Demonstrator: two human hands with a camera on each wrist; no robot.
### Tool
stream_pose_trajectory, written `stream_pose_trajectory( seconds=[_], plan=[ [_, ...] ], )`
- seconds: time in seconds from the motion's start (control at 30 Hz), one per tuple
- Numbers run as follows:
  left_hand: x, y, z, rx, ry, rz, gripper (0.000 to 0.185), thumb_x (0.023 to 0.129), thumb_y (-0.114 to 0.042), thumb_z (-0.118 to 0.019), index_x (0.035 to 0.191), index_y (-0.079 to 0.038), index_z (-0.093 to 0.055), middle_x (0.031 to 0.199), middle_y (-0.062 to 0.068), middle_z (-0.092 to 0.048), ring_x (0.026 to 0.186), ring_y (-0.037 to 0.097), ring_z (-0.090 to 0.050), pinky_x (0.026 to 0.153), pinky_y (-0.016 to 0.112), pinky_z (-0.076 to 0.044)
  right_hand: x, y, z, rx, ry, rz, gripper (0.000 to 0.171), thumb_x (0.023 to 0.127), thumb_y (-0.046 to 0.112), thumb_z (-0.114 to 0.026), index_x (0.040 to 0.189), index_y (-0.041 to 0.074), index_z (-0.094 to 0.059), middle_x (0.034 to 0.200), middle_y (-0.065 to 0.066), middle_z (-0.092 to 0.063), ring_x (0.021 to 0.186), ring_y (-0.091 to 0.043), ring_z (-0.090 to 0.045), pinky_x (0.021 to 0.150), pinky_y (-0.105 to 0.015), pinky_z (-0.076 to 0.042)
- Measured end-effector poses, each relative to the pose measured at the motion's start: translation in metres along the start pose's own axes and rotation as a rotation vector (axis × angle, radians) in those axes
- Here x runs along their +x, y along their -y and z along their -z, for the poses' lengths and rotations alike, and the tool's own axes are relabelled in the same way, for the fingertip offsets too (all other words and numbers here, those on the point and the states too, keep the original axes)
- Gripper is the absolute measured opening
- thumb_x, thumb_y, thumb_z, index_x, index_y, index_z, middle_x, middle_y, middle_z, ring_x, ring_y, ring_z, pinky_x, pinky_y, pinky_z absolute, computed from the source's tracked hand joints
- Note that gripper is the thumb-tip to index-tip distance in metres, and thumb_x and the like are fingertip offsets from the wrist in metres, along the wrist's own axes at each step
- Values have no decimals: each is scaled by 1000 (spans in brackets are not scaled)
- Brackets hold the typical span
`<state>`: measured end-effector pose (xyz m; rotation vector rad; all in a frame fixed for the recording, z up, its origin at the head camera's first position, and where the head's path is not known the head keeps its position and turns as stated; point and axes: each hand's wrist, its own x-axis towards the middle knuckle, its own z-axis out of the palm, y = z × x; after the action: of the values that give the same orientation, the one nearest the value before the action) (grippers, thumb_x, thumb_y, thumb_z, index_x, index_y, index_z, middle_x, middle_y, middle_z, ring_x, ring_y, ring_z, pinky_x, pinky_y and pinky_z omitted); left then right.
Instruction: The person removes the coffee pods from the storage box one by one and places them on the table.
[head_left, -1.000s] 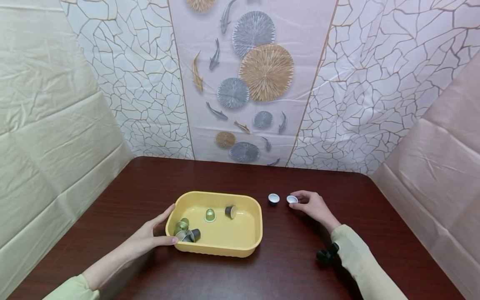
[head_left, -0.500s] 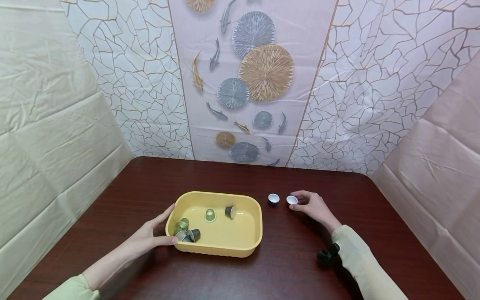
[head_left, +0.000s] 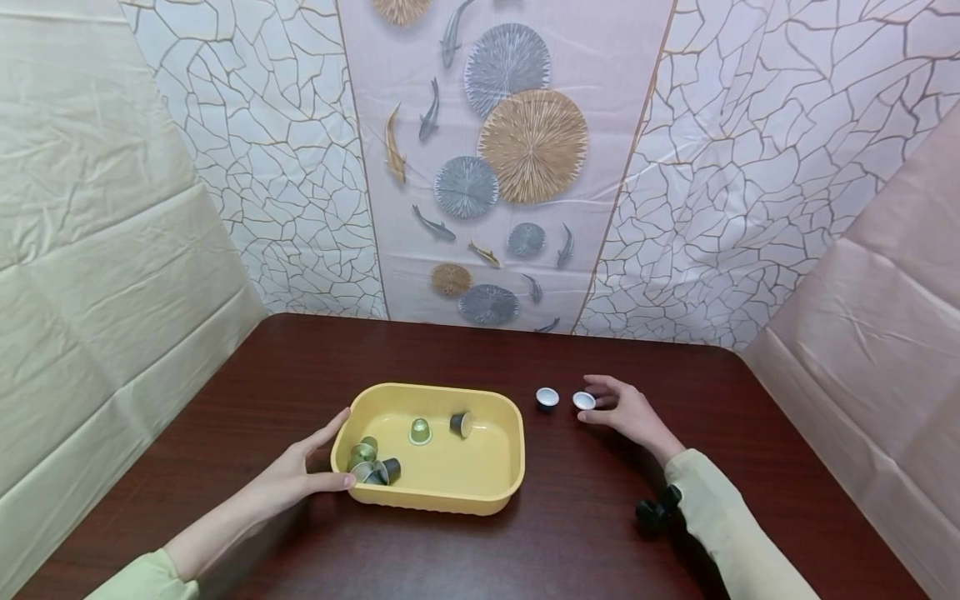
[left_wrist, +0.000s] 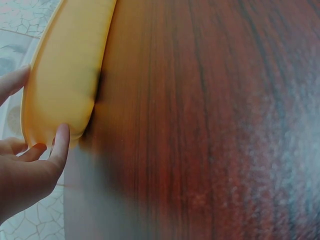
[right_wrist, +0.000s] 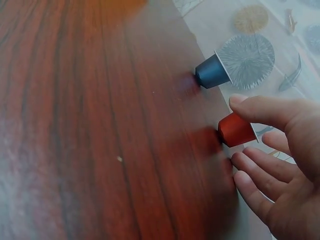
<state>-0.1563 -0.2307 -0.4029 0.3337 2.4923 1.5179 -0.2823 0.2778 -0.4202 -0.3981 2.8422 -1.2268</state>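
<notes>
My left hand (head_left: 296,475) rests on the left end of a yellow basin (head_left: 442,502), thumb on the front rim and index finger towards the back corner. In the left wrist view its fingers touch the basin's outer wall (left_wrist: 65,75). At the right, my right hand (head_left: 626,412) has its thumb and fingers spread around a red coffee capsule (right_wrist: 236,131), which stands narrow end down with its pale lid up. A dark blue coffee capsule (right_wrist: 212,71) stands the same way just left of it. My right thumb is close to the red capsule; contact is unclear.
Inside the basin are a green capsule (head_left: 421,431), a black capsule (head_left: 460,424) on its side, and several capsules bunched in the left corner. Everything stands on a dark wooden table (head_left: 525,550). Patterned cloth (head_left: 465,275) hangs behind it.
My right hand's fingers have spread away from the red capsule, the index finger lifting back. The capsule stays standing where it was. My left hand and the basin have not moved.
</notes>
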Motion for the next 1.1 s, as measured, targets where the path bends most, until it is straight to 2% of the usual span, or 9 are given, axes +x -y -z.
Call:
stream_pose_trajectory(
  seconds=[0.23,0.47,0.8,1.1],
  plan=[
    [0,0,1,2,2,8,95,84,-27,-77,159,-31,-19,165,12,-22,150,41,-16,108,72,-21,3,4,5,-7,4,19,72,84,25,-79,144,3,-47,138,-22,-58,116,-36,-62,89,-42,-52],
    [0,1,0,4,-1,1,95,83,-27,-78,159,-31,-20,165,11,-22,149,41,-18,108,72,-21,10,14,10,-19,-12,56,68,85,25,-79,142,3,-49,138,-24,-58,120,-38,-60,97,-51,-48],
    [1,1,0,-7,4,7,96,83,-27,-78,159,-29,-19,165,12,-22,150,40,-16,109,72,-20,22,36,19,-121,4,113,64,84,24,-79,140,10,-53,136,-20,-60,119,-35,-60,94,-49,-50],
    [1,1,0,-6,4,11,95,84,-27,-78,159,-30,-19,165,12,-22,150,41,-18,108,70,-23,35,68,21,-184,119,185,64,84,21,-79,141,10,-53,135,-16,-60,121,-35,-59,98,-50,-49]
  ],
)
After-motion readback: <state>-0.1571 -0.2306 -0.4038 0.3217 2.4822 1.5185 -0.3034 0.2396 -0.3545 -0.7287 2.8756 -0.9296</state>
